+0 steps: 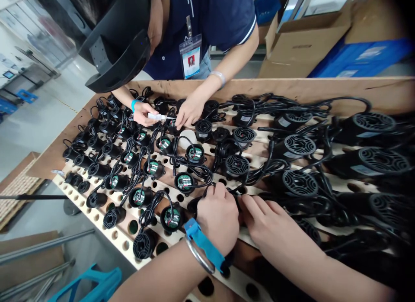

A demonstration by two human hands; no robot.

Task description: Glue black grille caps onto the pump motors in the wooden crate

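My left hand, with a blue strap and a silver bangle at the wrist, is curled over a black unit among the black cables; its fingertips are mostly hidden. Close on its right, my right hand has its fingers bent together at the same spot, and what they hold cannot be made out. Just left of my hands stands an open black housing with a green circuit board inside. Another open housing sits lower left. A capped black unit with a patterned grille is above my hands.
Across the wooden rack, a person's hands work on a housing with a white tool. A round white piece lies near them. Rows of black units with coiled cables fill the rack. A cardboard box and blue crates stand behind.
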